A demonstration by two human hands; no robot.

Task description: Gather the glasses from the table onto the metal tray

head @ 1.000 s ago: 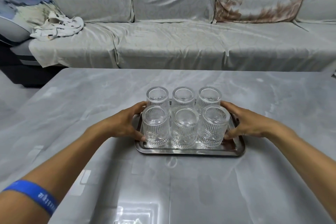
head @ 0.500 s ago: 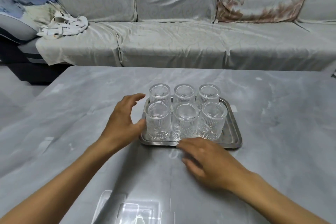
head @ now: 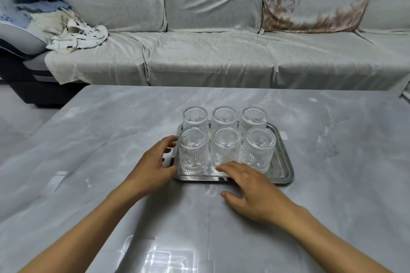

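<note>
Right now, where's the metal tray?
Head view: metal tray sits mid-table, holding six glasses; left hand at its left edge, right hand over its near edge.

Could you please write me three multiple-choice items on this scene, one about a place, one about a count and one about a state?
1. Where does the crumpled cloth lie?
A. on the sofa's left end
B. on the table
C. on the tray

2. How many glasses stand on the metal tray?
A. four
B. six
C. eight

3. What is the right hand doing?
A. lifting a glass
B. resting open at the tray's near edge
C. holding the cloth

Answers:
1 A: it sits on the sofa seat, far left.
2 B: two rows of three.
3 B: fingers spread, nothing gripped; the left hand is open at the tray's left side.
</note>
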